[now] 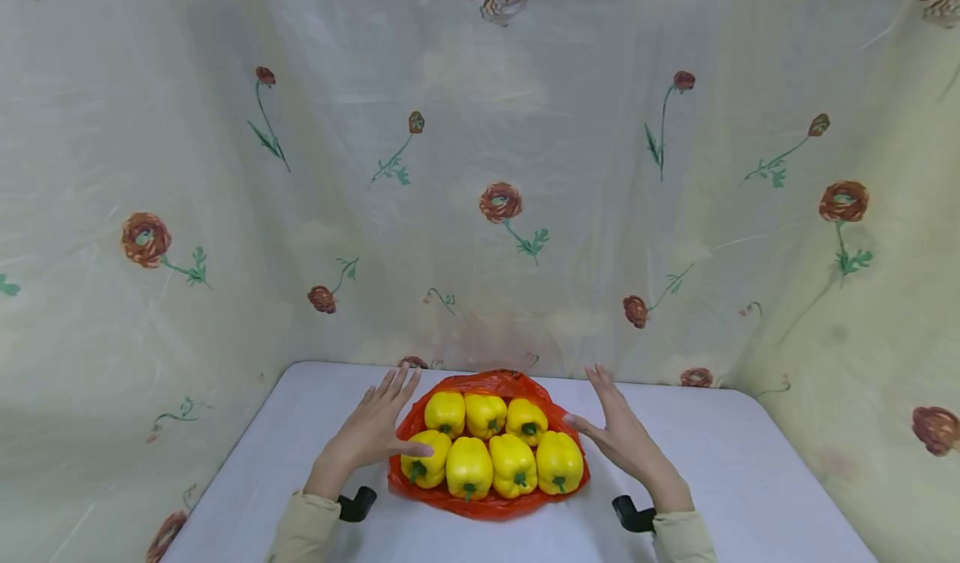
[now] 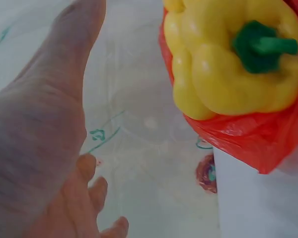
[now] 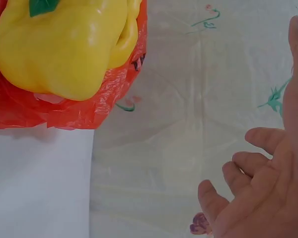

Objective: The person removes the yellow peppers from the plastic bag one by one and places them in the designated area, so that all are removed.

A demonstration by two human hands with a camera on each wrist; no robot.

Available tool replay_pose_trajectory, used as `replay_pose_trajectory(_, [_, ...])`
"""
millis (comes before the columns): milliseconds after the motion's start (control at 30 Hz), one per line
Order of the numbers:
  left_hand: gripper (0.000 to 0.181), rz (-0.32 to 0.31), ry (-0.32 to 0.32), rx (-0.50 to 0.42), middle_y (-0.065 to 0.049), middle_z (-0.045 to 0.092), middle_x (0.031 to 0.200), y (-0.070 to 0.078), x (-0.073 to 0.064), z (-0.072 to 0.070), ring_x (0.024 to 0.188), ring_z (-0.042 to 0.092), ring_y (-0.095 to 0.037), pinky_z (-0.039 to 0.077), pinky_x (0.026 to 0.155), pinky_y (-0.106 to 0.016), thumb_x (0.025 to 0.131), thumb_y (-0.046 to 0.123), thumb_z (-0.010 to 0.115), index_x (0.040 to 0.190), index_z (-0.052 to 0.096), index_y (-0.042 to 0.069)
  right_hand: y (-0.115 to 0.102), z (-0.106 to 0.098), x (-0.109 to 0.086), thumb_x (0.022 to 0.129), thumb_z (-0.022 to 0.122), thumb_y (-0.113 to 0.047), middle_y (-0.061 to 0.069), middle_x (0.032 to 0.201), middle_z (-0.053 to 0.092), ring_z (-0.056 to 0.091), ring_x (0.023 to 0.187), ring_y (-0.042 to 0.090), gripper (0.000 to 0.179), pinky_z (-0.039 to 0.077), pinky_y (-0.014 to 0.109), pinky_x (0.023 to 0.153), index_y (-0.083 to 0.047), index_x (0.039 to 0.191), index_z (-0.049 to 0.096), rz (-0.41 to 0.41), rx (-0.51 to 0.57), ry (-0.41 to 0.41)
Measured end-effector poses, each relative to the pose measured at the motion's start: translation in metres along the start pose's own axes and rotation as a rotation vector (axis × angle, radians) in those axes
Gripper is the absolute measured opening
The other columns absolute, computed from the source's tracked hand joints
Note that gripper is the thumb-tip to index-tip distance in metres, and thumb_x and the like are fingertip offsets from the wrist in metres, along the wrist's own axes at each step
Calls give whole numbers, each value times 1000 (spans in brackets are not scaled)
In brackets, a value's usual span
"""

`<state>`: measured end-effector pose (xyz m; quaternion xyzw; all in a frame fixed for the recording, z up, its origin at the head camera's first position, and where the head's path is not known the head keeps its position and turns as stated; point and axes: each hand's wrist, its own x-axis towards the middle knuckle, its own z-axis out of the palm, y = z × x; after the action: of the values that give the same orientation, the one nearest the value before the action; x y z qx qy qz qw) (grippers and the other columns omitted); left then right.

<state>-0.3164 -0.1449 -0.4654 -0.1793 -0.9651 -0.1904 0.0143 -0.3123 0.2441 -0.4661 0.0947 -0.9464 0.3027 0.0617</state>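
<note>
Several yellow bell peppers (image 1: 469, 466) with green stems sit in two rows on a red plastic bag (image 1: 491, 509), which is spread and rumpled around them on the white table. To the left of the bag, my left hand (image 1: 373, 428) hovers with fingers spread, its thumb overlapping the front left pepper in the head view. My right hand (image 1: 624, 436) is raised beside the bag's right edge, fingers extended and thumb pointing inward. Neither hand holds anything. A pepper (image 2: 228, 59) shows close up in the left wrist view, another pepper (image 3: 64, 47) in the right wrist view.
The white table (image 1: 750, 480) has rounded far corners. Behind it and along both sides hangs a pale curtain (image 1: 450, 238) printed with red flowers. Black wrist mounts (image 1: 357, 505) sit below each hand, and beige sleeves (image 1: 303, 530) cover the forearms.
</note>
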Motion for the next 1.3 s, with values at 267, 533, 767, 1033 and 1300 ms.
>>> replay_pose_trajectory(267, [119, -21, -106, -56, -6, 6, 164, -12, 2, 12, 151, 4, -31, 10, 119, -60, 67, 63, 76, 156, 11, 19, 13, 6, 0, 85, 62, -59, 13, 163, 5, 15, 146, 45, 97, 20, 69, 110, -21, 157, 7, -5, 66, 6])
replay_pose_trajectory(533, [121, -6, -177, -145, -5, 6, 164, -23, 1, 27, 151, 5, -30, 8, 118, -61, 67, 61, 78, 157, 9, 18, 23, 14, 2, 82, 66, -60, 14, 163, 8, 21, 144, 47, 101, 26, 70, 107, -23, 157, 7, 74, 129, -44])
replay_pose_trajectory(767, [122, 18, -233, -215, -6, 4, 164, -34, 3, 41, 151, 5, -30, 8, 118, -62, 68, 60, 78, 156, 7, 16, 26, 17, 0, 81, 71, -52, 17, 162, 9, 23, 143, 47, 102, 32, 63, 109, -21, 156, 10, 68, 216, -56])
replay_pose_trajectory(1033, [124, 17, -267, -260, -6, 6, 164, -41, 2, 51, 151, 6, -30, 8, 118, -63, 66, 62, 78, 157, 6, 16, 35, 24, 0, 84, 74, -35, 18, 161, 11, 19, 144, 45, 97, 26, 59, 113, -15, 155, 11, -59, 361, -64])
replay_pose_trajectory(1300, [122, 14, -278, -263, -7, 8, 164, -46, 2, 59, 151, 8, -30, 9, 118, -62, 67, 60, 78, 156, 9, 16, 40, 26, 2, 84, 74, -28, 17, 161, 10, 12, 147, 42, 96, 20, 59, 114, -12, 154, 10, -62, 530, -122])
